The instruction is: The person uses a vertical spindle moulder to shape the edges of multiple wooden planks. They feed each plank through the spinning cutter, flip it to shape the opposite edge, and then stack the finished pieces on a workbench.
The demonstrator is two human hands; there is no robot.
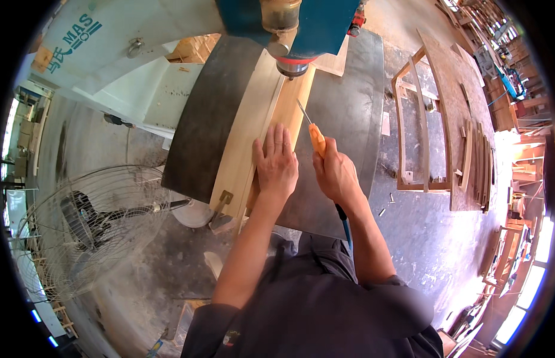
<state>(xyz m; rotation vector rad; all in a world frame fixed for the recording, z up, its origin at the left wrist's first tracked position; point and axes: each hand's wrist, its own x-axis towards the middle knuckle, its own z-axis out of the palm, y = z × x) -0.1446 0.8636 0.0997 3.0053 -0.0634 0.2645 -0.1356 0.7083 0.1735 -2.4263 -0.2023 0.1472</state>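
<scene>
My left hand point(277, 164) rests on pale wooden strips point(238, 170) laid lengthwise on a dark metal machine table point(200, 107), its fingers stretched out. My right hand point(334, 170) grips an orange-handled air blow gun point(317, 138) with a thin metal nozzle angled up and left, and a blue hose point(343, 219) hangs below it. Above the far part of the strips is the machine's spindle head point(292, 62), with a short bit at its bottom. A metal bracket point(223, 203) sits at the near end of the pale strips.
A wire-caged fan point(92, 221) stands at the lower left, beside the machine's white body point(110, 53). To the right are a wooden bench top point(468, 149) carrying stacked strips, and a wooden frame point(403, 137). More timber lines the far right wall.
</scene>
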